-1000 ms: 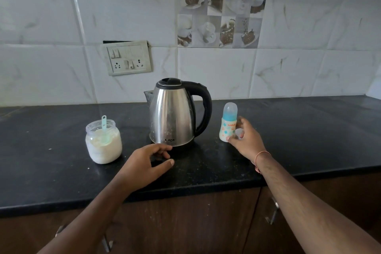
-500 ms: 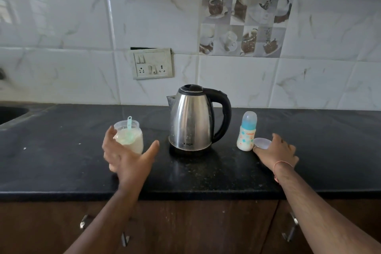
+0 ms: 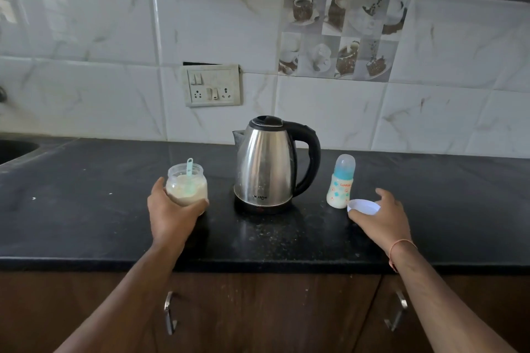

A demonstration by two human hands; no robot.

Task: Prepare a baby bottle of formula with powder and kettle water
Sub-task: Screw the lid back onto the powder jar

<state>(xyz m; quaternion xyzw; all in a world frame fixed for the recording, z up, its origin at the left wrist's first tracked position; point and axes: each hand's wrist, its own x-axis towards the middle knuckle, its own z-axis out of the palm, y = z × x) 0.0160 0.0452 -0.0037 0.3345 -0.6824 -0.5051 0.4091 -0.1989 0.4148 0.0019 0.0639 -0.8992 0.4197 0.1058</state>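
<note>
With the left hand (image 3: 175, 210) wrapped round the powder jar (image 3: 187, 185) on the table (image 3: 86, 209) and the right hand (image 3: 383, 216) pinching a white lid (image 3: 363, 206) beside the capped baby bottle (image 3: 341, 182), I'd keep that jar level, since its scoop (image 3: 189, 169) stands loose inside.

On your tabletop (image 3: 86, 209) the kettle (image 3: 266, 163) stands in the middle. To its left sits the powder jar (image 3: 187, 185) with a scoop (image 3: 189, 167) in it. To its right stands the baby bottle (image 3: 340, 182), and a lid (image 3: 363, 206) lies just before it. A socket panel (image 3: 212, 85) is on the wall behind.
</note>
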